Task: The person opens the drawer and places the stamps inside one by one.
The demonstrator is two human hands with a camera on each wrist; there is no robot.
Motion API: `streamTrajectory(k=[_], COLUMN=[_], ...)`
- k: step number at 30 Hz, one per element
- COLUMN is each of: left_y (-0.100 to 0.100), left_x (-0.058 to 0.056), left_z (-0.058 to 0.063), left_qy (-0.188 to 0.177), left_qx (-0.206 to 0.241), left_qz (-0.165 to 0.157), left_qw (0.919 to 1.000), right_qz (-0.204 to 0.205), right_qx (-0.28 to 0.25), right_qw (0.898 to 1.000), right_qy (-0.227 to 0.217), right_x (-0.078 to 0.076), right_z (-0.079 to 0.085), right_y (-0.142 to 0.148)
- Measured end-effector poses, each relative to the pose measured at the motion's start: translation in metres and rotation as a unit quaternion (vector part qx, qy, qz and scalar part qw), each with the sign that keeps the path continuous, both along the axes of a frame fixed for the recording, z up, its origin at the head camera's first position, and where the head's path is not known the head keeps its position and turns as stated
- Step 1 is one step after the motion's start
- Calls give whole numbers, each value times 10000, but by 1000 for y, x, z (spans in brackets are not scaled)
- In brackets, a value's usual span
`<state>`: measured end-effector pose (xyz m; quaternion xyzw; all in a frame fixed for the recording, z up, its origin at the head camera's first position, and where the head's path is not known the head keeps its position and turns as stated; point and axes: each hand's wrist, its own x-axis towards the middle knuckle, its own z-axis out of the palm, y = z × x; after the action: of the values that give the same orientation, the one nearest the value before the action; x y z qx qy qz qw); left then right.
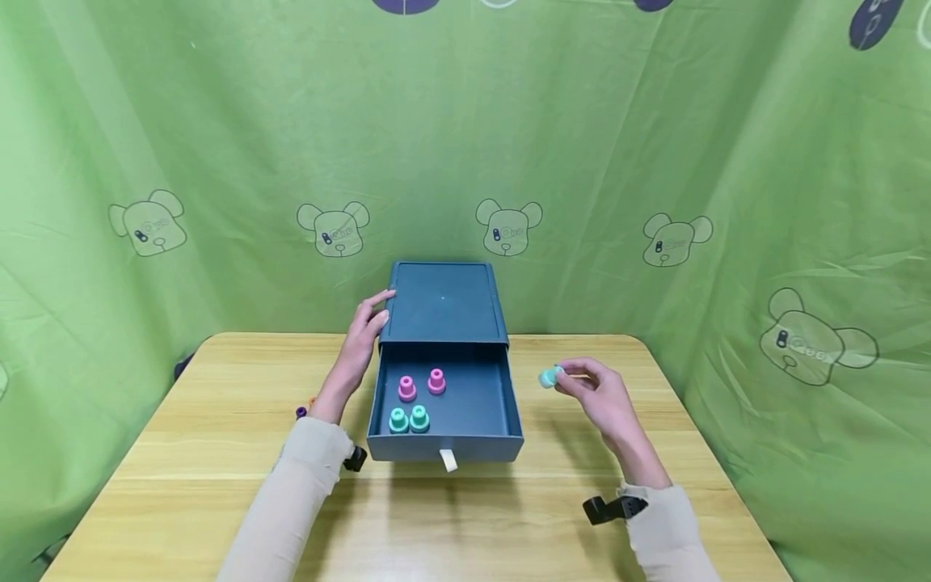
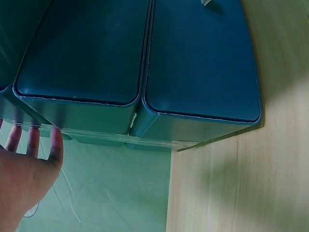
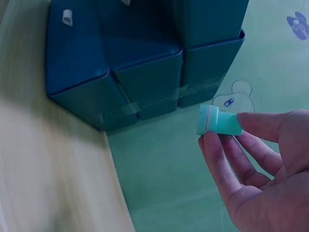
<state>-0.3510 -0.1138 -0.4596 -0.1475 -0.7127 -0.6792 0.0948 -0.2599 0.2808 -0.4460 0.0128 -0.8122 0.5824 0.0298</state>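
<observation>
A dark blue drawer cabinet [image 1: 445,303] stands on the table with its top drawer [image 1: 473,404] pulled out. Inside lie two pink stepped pegs [image 1: 436,381] and two mint-green stepped pegs [image 1: 419,418], in the drawer's left half. My left hand [image 1: 361,335] rests against the cabinet's upper left side; in the left wrist view its extended fingers [image 2: 56,145] touch the cabinet's side. To the right of the drawer, above the table, my right hand [image 1: 600,396] pinches another mint-green stepped peg [image 3: 219,121] between thumb and fingers.
A white pull tab [image 1: 448,460] hangs from the drawer's front. Small purple [image 1: 301,412] and orange bits show behind my left forearm, mostly hidden. Green printed curtains [image 1: 436,145] enclose the wooden table [image 1: 218,453] at the back and sides.
</observation>
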Motion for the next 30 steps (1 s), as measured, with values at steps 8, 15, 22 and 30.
streamTrajectory(k=[8, 15, 22, 30], left_y=[-1, 3, 4, 3], left_x=[1, 23, 23, 24], left_z=[4, 27, 27, 27], left_qy=[-143, -121, -119, -131], left_qx=[-35, -32, 24, 53], left_qz=[-80, -125, -152, -183], left_qw=[9999, 9998, 9998, 9997], right_qz=[113, 268, 393, 495], right_qx=[52, -35, -143, -305], right_qw=[9996, 9986, 9973, 9950], right_qy=[235, 458, 603, 812], right_x=[10, 16, 21, 25], right_z=[17, 27, 36, 43], right_y=[-13, -21, -28, -34])
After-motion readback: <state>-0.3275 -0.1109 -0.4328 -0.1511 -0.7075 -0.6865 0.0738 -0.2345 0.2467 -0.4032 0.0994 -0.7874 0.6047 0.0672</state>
